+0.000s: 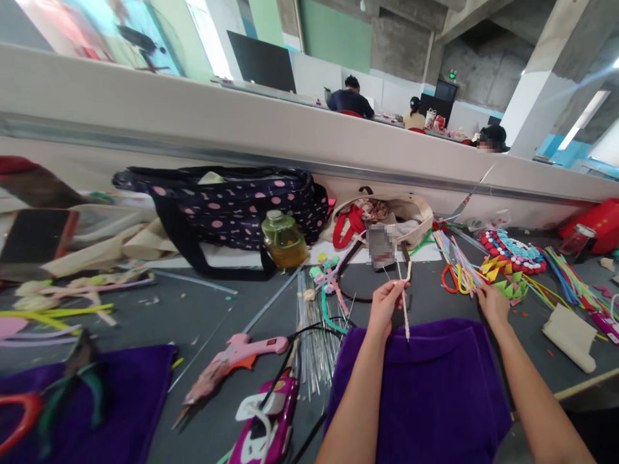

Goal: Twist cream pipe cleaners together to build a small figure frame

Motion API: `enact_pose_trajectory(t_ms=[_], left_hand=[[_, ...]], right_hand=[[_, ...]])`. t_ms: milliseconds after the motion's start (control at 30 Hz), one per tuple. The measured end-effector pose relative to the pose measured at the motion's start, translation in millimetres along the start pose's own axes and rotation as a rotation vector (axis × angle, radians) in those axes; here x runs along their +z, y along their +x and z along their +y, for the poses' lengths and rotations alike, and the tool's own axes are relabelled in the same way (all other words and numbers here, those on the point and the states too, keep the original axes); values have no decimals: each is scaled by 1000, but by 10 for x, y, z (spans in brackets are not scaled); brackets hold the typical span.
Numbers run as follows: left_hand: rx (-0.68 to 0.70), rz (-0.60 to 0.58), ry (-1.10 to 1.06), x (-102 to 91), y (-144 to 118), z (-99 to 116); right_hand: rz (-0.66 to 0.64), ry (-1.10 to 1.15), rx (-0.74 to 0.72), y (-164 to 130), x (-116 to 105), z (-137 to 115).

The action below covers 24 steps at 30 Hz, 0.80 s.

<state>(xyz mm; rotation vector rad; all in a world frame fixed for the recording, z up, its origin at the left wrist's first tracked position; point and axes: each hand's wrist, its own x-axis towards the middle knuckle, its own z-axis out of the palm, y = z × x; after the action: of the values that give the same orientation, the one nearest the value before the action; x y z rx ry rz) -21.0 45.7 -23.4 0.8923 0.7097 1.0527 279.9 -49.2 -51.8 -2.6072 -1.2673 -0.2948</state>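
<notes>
craft work barely begun at a cluttered bench

the left hand (387, 298) is closed around a thin pale stick (405, 308), upright above a purple cloth (425, 386). the right hand (491, 301), fingers curled, touches a bundle of coloured strips (459, 264); its grip is unclear. judged early: one stick held, nothing joined. one pink glue gun (242, 357), one jar (284, 240), two bags.

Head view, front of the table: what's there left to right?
Purple cloth → pink glue gun → clear sticks → left hand holding a thin stick → right hand → cream block.
</notes>
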Motion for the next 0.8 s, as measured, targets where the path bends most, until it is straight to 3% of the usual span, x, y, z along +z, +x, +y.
enact_pose_trajectory(t_ms=[200, 367, 633, 767, 800], left_hand=[[16, -29, 4, 14, -2, -20], [33, -23, 10, 11, -2, -4], [31, -21, 4, 15, 10, -10], [27, -9, 1, 10, 15, -22], [23, -8, 1, 9, 16, -23]], right_hand=[[-25, -31, 28, 55, 64, -133], [-62, -23, 52, 60, -31, -102], [-57, 29, 76, -84, -394, 78], [46, 19, 99, -216, -703, 166], [156, 17, 81, -261, -803, 192]])
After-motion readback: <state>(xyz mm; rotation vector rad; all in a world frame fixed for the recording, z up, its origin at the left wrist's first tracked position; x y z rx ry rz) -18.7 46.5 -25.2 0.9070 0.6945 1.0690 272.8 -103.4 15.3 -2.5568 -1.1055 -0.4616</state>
